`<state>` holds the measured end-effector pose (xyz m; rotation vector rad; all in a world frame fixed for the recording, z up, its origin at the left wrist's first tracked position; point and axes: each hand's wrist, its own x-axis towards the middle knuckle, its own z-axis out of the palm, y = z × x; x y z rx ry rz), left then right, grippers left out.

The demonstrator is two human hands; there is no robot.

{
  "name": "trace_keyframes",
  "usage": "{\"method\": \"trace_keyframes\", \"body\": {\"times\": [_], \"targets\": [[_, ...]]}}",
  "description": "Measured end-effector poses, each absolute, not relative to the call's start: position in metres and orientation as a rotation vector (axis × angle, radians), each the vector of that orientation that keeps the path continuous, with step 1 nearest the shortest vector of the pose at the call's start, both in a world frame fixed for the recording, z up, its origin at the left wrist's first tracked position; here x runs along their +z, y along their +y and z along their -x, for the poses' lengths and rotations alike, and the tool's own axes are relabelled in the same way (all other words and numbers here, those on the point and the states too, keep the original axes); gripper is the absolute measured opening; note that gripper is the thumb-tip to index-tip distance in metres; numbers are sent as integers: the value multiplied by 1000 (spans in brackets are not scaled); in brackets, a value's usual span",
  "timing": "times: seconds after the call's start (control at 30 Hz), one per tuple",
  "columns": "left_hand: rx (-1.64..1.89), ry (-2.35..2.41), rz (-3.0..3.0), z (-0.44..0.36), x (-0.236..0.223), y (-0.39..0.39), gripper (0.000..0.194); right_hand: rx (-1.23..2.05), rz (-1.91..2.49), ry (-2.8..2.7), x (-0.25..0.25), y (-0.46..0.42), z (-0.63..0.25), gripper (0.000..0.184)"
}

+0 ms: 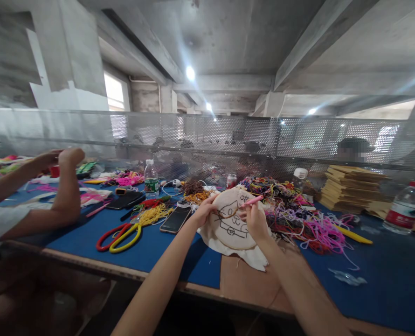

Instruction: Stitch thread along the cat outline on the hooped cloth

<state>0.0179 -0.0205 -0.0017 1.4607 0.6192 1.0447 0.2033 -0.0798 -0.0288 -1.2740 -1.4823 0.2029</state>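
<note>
An embroidery hoop (pixel 224 243) with white cloth is tilted up in front of me, its loose cloth edge hanging over the table. Dark outlines of a drawing mark the stretched cloth (pixel 240 235). My left hand (pixel 204 211) grips the hoop's left rim, fingers partly hidden behind it. In my right hand (pixel 256 221) is a pink pen-like punch needle (pixel 252 201), held in a pinch over the upper right of the cloth. A brown strand of yarn (pixel 230 215) runs across the cloth between the two hands.
Scissors with red and yellow handles (pixel 125 237), a phone (pixel 176 219) and yellow yarn (pixel 155 214) lie left. A tangled yarn heap (pixel 312 228), stacked brown packets (pixel 350 186) and a water bottle (pixel 406 207) stand right. Another person's arm (pixel 65 186) reaches in at left. Perforated metal panels stand behind.
</note>
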Motion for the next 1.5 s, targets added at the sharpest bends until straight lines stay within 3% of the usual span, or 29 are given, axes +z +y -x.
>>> {"method": "trace_keyframes", "body": {"times": [0.37, 0.67, 1.03, 1.5], "targets": [[1028, 591, -1473, -17, -2, -21, 74, 134, 1277, -1591, -26, -81, -204, 26], [1047, 600, -1458, -20, 0, -22, 74, -179, 1253, -1692, -21, -85, -202, 22], [1038, 663, -1433, -19, -1, -21, 79, 155, 1335, -1523, -25, -81, -205, 27], [1047, 621, -1454, -19, -2, -19, 77, 105, 1351, -1548, -27, -79, -208, 30]]}}
